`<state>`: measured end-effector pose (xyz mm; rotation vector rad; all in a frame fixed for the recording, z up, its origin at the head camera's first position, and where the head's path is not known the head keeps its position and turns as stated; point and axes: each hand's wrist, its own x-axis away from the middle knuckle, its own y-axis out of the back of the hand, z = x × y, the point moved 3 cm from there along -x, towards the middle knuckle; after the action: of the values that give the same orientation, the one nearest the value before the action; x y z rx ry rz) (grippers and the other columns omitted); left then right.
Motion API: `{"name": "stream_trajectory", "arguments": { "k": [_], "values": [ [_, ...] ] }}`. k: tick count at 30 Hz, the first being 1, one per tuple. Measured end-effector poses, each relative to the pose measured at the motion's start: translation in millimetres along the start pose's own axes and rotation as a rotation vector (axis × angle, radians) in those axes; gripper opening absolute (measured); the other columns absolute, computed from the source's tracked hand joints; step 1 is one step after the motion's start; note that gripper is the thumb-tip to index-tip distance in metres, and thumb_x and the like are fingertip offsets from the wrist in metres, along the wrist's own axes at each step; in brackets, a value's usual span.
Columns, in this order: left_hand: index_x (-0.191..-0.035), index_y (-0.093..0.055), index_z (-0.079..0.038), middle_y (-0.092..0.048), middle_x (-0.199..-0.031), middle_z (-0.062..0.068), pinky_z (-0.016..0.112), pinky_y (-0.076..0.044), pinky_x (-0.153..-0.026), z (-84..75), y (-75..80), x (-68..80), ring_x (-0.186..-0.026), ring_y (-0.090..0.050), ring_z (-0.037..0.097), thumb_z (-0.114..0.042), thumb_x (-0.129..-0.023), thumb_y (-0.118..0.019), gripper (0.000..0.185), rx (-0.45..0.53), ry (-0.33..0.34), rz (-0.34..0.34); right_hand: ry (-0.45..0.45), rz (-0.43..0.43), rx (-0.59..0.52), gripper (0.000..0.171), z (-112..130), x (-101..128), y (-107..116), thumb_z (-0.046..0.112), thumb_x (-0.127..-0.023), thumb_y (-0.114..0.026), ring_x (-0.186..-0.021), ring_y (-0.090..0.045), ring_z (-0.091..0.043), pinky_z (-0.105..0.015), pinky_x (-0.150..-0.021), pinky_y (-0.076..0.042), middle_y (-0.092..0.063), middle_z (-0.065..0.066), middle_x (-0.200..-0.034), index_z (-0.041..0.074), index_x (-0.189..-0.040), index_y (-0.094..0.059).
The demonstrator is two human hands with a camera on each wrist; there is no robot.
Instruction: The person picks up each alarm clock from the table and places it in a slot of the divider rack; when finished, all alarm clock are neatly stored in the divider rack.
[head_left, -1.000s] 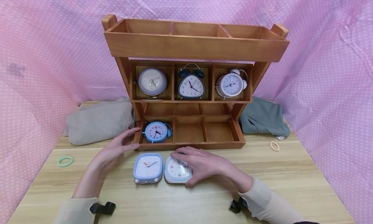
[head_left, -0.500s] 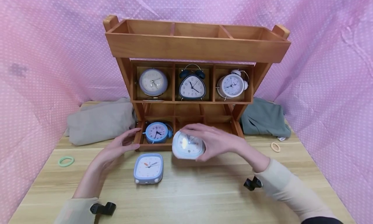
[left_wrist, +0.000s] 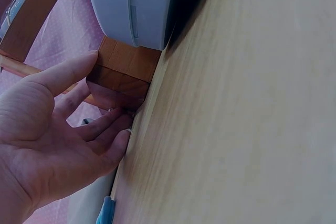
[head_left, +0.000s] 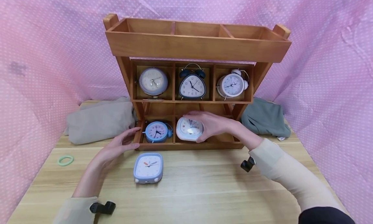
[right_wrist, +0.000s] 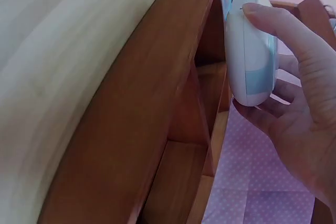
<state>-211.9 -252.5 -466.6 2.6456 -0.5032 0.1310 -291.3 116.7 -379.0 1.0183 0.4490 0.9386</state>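
Pink dotted fabric (head_left: 43, 55) is hung around a light wooden tabletop (head_left: 204, 191), and a brown wooden three-tier shelf (head_left: 198, 49) is stood towards the tabletop's far edge. Near the left edge a green ring (head_left: 65, 160) is laid, and a folded beige cloth (head_left: 99, 122) is bunched beside the shelf's left end. The left hand (head_left: 116, 147) is rested with relaxed, spread fingers against the front left corner of the shelf's bottom tray, nothing being held. A round light-blue twin-bell alarm clock (head_left: 156, 132) is stood in the bottom tray's left compartment, and a square pale-blue alarm clock (head_left: 148, 168) is laid face up on the tabletop just in front. A rounded white alarm clock (head_left: 189, 129) is gripped by the right hand (head_left: 214, 125), fingers over its top and thumb beneath, and is held upright at the bottom tray's middle compartment. Three more clocks are stood in the middle tier. A grey-green cloth (head_left: 263, 118) and a cream ring (head_left: 274, 146) are seen towards the right edge.
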Motion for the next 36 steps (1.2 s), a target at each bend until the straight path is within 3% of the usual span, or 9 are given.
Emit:
{"name": "stream_trajectory", "arguments": {
  "k": [20, 29, 36],
  "values": [
    [-0.161, -0.031, -0.015, -0.022, -0.169, 0.023, 0.066, -0.023, -0.125, 0.5, -1.5, 1.7, -0.155, -0.022, 0.05, -0.029, -0.098, -0.07, 0.075, 0.023, 0.003, -0.008, -0.023, 0.195, 0.02, 0.097, -16.9, -21.0, -6.4, 0.024, -0.074, -0.09, -0.136, -0.049, -0.029, -0.05, -0.114, -0.045, -0.043, -0.014, -0.16, 0.012, -0.157, -0.042],
    [-0.161, -0.032, -0.016, -0.023, -0.17, 0.022, 0.065, -0.023, -0.125, 0.4, -1.6, 1.0, -0.155, -0.023, 0.049, -0.029, -0.099, -0.069, 0.074, 0.017, 0.002, -0.012, 0.003, 0.224, 0.057, 0.095, -17.9, -32.0, -14.1, 0.022, -0.074, -0.091, -0.13, -0.052, -0.026, -0.047, -0.112, -0.048, -0.051, -0.011, -0.153, 0.01, -0.156, -0.044],
    [-0.161, -0.031, -0.016, -0.022, -0.169, 0.023, 0.067, -0.023, -0.124, 0.8, -1.2, 1.5, -0.155, -0.022, 0.049, -0.03, -0.098, -0.07, 0.075, 0.021, 0.002, -0.012, -0.04, 0.247, 0.076, 0.097, -19.0, -36.0, -18.5, 0.021, -0.075, -0.09, -0.138, -0.049, -0.029, -0.05, -0.116, -0.046, -0.045, -0.013, -0.16, 0.01, -0.158, -0.041]
  ]
}}
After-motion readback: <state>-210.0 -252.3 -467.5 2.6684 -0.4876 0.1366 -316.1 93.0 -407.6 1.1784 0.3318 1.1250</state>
